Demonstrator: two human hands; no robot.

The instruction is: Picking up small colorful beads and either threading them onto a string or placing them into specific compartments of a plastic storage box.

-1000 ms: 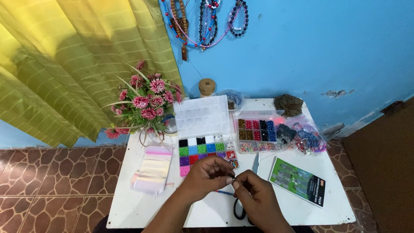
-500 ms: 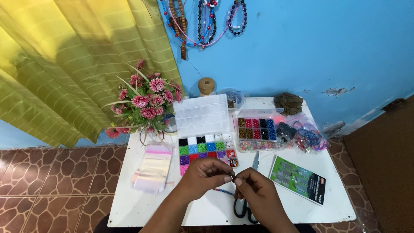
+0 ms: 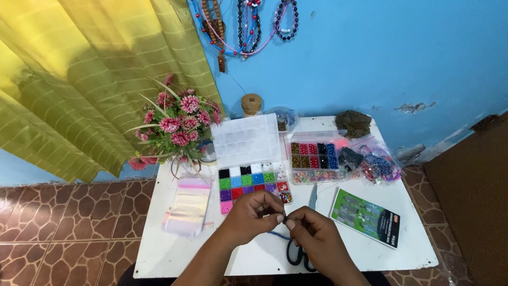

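Observation:
My left hand point(image 3: 251, 216) and my right hand point(image 3: 313, 239) meet fingertip to fingertip over the front of the white table point(image 3: 159, 254). Both pinch a small dark bead and thin thread at about the same spot. A short strand of blue beads point(image 3: 277, 234) hangs from the fingers and lies on the table below them. Just behind my left hand sits an open bead box point(image 3: 248, 180) with many coloured compartments. Black-handled scissors point(image 3: 296, 252) lie under my right hand, their blade pointing away from me.
A second bead box point(image 3: 313, 157) and bags of beads point(image 3: 377, 166) lie at the back right. A green card packet point(image 3: 365, 217) lies at right, clear plastic bags point(image 3: 186, 206) at left, pink flowers point(image 3: 177, 124) and a twine spool point(image 3: 252, 105) behind. Necklaces point(image 3: 248, 26) hang on the blue wall.
Both hands stay pinched together with only small finger movements. The camera has tilted slightly, so the scene sits a little lower and the scissors' handles show more.

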